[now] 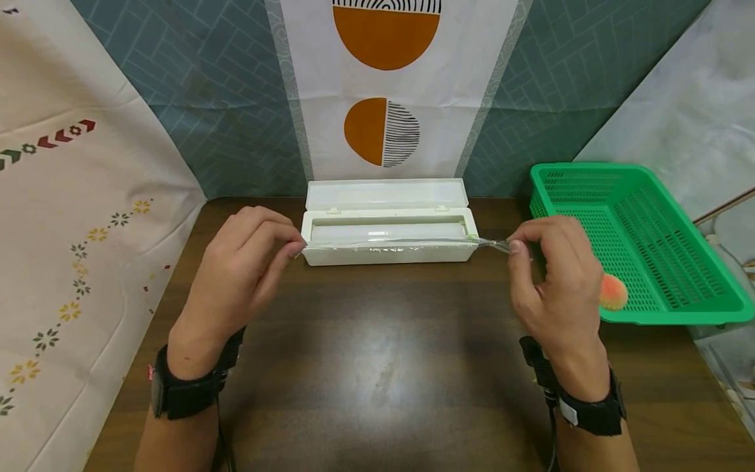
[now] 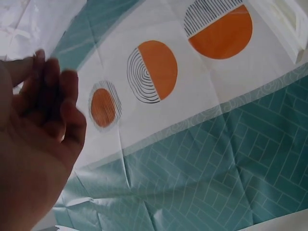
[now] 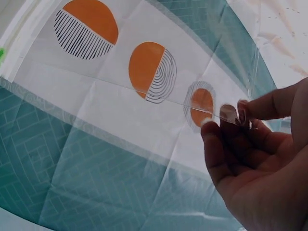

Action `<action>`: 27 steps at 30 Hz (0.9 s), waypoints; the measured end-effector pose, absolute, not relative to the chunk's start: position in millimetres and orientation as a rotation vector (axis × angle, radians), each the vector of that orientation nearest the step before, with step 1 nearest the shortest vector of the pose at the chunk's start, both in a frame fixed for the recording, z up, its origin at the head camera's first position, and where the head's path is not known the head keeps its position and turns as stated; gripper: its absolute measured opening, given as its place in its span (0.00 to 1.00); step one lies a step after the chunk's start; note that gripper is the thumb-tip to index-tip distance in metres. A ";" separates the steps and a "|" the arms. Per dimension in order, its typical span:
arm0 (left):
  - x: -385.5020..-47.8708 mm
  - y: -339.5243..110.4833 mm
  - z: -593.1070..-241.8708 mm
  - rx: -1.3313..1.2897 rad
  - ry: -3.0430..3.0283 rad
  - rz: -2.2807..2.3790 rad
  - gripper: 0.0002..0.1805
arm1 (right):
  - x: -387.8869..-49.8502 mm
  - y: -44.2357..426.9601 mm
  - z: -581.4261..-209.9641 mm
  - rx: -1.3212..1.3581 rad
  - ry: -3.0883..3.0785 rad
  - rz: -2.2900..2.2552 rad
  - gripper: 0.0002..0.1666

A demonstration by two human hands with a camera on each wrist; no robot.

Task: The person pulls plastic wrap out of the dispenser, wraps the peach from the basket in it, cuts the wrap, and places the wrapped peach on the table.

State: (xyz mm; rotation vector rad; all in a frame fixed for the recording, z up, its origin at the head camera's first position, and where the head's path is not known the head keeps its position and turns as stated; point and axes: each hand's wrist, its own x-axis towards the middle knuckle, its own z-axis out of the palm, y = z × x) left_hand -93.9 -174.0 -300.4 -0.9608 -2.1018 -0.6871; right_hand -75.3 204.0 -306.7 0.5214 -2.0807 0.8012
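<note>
Black wristbands [image 1: 194, 388] circle a person's two forearms at the near side of a dark brown wooden table [image 1: 383, 367], while beyond them a strip of clear plastic film [image 1: 407, 247] stretches taut between two bare hands, along the front of a white box. The left hand [image 1: 238, 265] pinches one end between thumb and forefinger just beside the box's left front corner; the film is so thin and glassy there that its exact edge is hard to make out. The right hand [image 1: 554, 282] pinches the other end, gathered into a narrow, wrinkled twist, a little way off the box's right side, thumb and fingertips pressed together. Directly behind the film sits the white box [image 1: 389, 257], its lid [image 1: 386, 195] tipped back and open, a pale roll [image 1: 354, 232] lying lengthwise inside. To the right, beyond the right hand, stands a green plastic basket [image 1: 678, 318] with slotted walls, an orange-yellow fruit [image 1: 615, 293] showing in its near left corner, partly hidden by that hand. Behind the table hangs a teal, brick-patterned cloth [image 1: 236, 131] with a white panel [image 1: 448, 78] of orange half-circles; a cream floral cloth [image 1: 77, 216] drapes the left side.
</note>
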 end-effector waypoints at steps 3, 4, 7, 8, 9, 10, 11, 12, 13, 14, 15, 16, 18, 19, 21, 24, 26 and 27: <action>-93.6 -177.5 -301.1 -1.038 -2.147 -0.693 0.18 | -71.6 207.3 -306.2 0.554 -2.142 0.800 0.17; -93.6 -178.4 -301.5 -1.057 -2.159 -0.697 0.18 | -70.5 208.4 -306.4 0.564 -2.163 0.798 0.16; -93.6 -180.5 -302.7 -1.112 -2.182 -0.734 0.18 | -68.1 211.7 -308.1 0.599 -2.220 0.792 0.13; -93.6 -181.0 -303.3 -1.136 -2.186 -0.753 0.18 | -67.8 212.8 -309.0 0.621 -2.238 0.793 0.12; -93.6 -181.2 -304.0 -1.166 -2.186 -0.769 0.17 | -67.5 214.0 -310.1 0.647 -2.254 0.793 0.11; -93.4 -181.2 -305.1 -1.198 -2.186 -0.788 0.17 | -67.4 215.1 -311.2 0.674 -2.269 0.791 0.09; -93.2 -181.2 -306.4 -1.232 -2.188 -0.805 0.16 | -67.1 216.1 -312.5 0.705 -2.288 0.782 0.07; -92.8 -181.1 -308.1 -1.267 -2.187 -0.821 0.16 | -66.7 216.9 -313.9 0.735 -2.314 0.778 0.06; -92.8 -180.4 -310.2 -1.302 -2.190 -0.831 0.15 | -66.4 217.9 -315.8 0.763 -2.338 0.777 0.05; -92.6 -179.8 -312.7 -1.338 -2.193 -0.844 0.15 | -65.9 218.6 -317.8 0.789 -2.359 0.772 0.03; -92.3 -179.5 -315.5 -1.368 -2.200 -0.851 0.14 | -65.4 219.1 -319.8 0.808 -2.385 0.762 0.03; -91.4 -179.5 -318.5 -1.389 -2.217 -0.860 0.14 | -64.8 219.4 -321.9 0.822 -2.413 0.748 0.04; -89.2 -180.2 -324.9 -1.431 -2.252 -0.869 0.13 | -63.4 219.9 -326.6 0.848 -2.471 0.727 0.05; -87.9 -180.8 -328.3 -1.451 -2.276 -0.870 0.12 | -62.8 220.1 -329.0 0.862 -2.493 0.712 0.06; -84.9 -183.0 -335.6 -1.488 -2.328 -0.869 0.09 | -61.0 221.0 -334.4 0.893 -2.543 0.681 0.07; -80.9 -186.4 -347.2 -1.547 -2.412 -0.858 0.05 | -58.2 222.5 -342.9 0.954 -2.616 0.654 0.11; -79.4 -188.2 -355.7 -1.579 -2.461 -0.852 0.04 | -57.0 222.9 -348.4 0.991 -2.673 0.637 0.13; -78.9 -188.7 -359.9 -1.590 -2.490 -0.852 0.05 | -56.6 222.9 -351.0 1.010 -2.704 0.629 0.14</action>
